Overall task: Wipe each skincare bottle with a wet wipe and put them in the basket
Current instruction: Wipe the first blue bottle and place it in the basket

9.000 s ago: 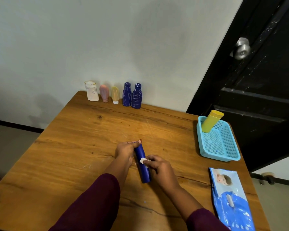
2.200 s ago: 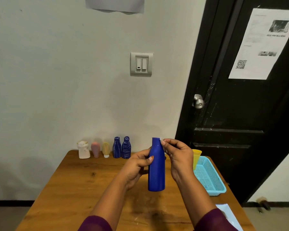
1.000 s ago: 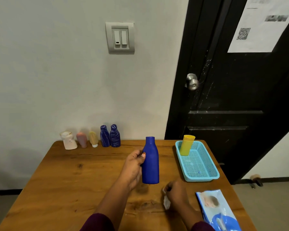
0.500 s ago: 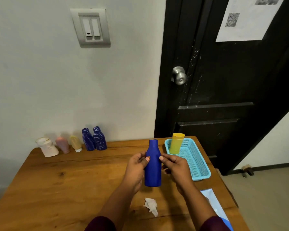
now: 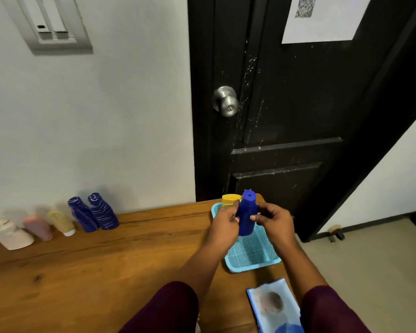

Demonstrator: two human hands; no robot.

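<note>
Holding the blue bottle (image 5: 246, 216) upright between them, the left hand (image 5: 223, 222) and right hand (image 5: 275, 221) both pinch its sides just above the basket (image 5: 252, 259), so the placement lies straight down, beside the yellow bottle (image 5: 229, 199) already inside.

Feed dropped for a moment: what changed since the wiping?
The right hand let go of the wipe and joined the left hand on the blue bottle; they carried it rightward, upright, over the basket. Yellow bottle and the wall row stayed put.
</note>
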